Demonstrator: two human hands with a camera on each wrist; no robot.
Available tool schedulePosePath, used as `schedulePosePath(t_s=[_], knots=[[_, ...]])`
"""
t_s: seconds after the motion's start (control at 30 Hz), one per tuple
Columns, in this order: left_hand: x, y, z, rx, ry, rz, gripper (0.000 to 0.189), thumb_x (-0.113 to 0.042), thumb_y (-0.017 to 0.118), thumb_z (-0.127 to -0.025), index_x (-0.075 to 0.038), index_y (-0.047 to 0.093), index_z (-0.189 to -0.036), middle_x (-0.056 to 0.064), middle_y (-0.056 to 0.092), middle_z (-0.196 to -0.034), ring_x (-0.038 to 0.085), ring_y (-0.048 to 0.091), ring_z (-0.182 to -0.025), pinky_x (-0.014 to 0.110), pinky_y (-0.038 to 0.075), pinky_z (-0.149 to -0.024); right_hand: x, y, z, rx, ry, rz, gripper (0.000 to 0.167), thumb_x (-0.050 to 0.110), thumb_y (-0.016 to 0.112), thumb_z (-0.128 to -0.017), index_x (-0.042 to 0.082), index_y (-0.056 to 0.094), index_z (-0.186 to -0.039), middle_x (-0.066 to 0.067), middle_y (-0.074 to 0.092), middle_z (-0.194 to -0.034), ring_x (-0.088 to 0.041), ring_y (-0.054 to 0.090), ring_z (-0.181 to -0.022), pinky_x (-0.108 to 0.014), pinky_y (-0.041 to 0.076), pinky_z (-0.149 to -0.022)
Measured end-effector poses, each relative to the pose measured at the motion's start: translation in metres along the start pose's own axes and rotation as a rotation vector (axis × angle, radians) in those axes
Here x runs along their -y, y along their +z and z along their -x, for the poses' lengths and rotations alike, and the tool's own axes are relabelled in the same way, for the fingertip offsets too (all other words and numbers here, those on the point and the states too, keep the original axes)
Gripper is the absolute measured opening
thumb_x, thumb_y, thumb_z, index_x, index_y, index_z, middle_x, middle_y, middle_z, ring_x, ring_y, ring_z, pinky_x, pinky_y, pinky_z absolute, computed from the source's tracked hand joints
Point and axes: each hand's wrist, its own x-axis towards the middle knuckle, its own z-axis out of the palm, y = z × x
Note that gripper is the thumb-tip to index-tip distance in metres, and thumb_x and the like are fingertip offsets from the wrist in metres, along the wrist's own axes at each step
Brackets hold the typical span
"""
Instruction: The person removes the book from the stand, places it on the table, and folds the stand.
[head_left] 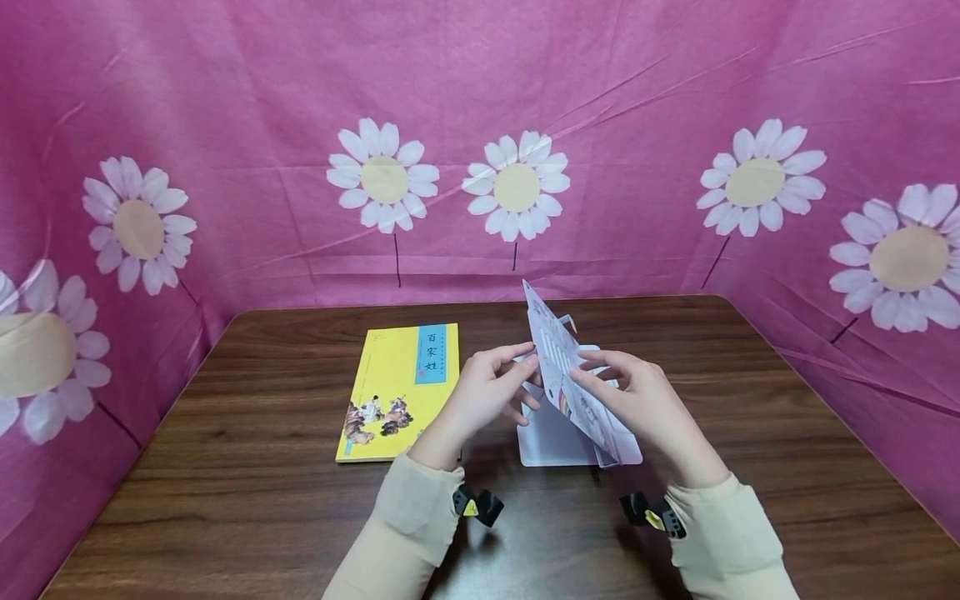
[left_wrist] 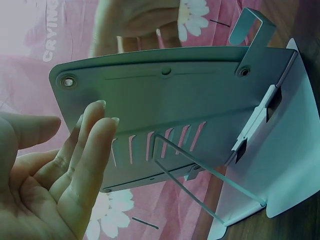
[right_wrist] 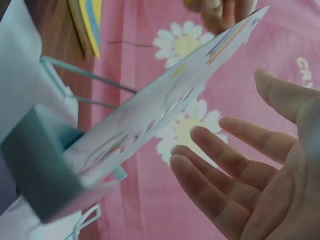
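Note:
A metal book stand (head_left: 558, 358) with a printed front stands on the table, its slotted panel raised at a slant over a pale flat base (head_left: 551, 442). Wire legs (left_wrist: 210, 176) run from the panel's plain back down to the base. A bent clip (left_wrist: 257, 37) sticks out from one panel edge. On the back side is my left hand (head_left: 491, 387), its fingers extended and slightly bent beside the panel. My right hand (head_left: 637, 392) is at the printed front, fingers spread; in the right wrist view a gap shows between them and the panel.
To the left of the stand lies a yellow book (head_left: 397, 400) with a blue title block. The brown wooden table (head_left: 247, 467) ends at a pink curtain (head_left: 247, 100) printed with white daisies. Each wrist carries a small black strap device (head_left: 477, 504).

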Motion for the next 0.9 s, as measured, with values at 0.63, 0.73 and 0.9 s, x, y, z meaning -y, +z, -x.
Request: schedulePosePath(t_s=[0.63, 0.73, 0.9], knots=[[0.004, -0.011, -0.001, -0.089, 0.028, 0.022, 0.045, -0.02, 0.059, -0.1, -0.009, 0.052, -0.142, 0.02, 0.072, -0.104, 0.017, 0.071, -0.068, 0.039, 0.06, -0.058, 0.023, 0.019, 0.013, -0.037, -0.273, 0.107, 0.049, 0.032, 0.08, -0.084, 0.018, 0.067, -0.128, -0.007, 0.068, -0.12, -0.022, 0.068, -0.099, -0.036, 0.059, -0.076], [0.004, -0.016, -0.001, -0.122, 0.045, 0.028, 0.043, -0.02, 0.059, -0.1, -0.01, 0.053, -0.142, 0.021, 0.072, -0.105, 0.014, 0.07, -0.067, 0.04, 0.061, -0.059, 0.024, 0.022, 0.015, -0.024, -0.316, 0.205, 0.05, 0.033, 0.078, -0.085, 0.024, 0.065, -0.132, -0.006, 0.065, -0.124, -0.021, 0.065, -0.097, -0.039, 0.056, -0.078], [0.003, -0.021, -0.002, -0.151, 0.053, 0.061, 0.041, -0.019, 0.058, -0.1, -0.011, 0.054, -0.141, 0.024, 0.072, -0.105, 0.012, 0.07, -0.065, 0.041, 0.06, -0.058, 0.025, 0.027, 0.015, -0.041, -0.37, 0.218, 0.039, 0.023, 0.074, -0.089, 0.022, 0.067, -0.127, -0.003, 0.066, -0.122, -0.02, 0.065, -0.103, -0.042, 0.053, -0.082]])
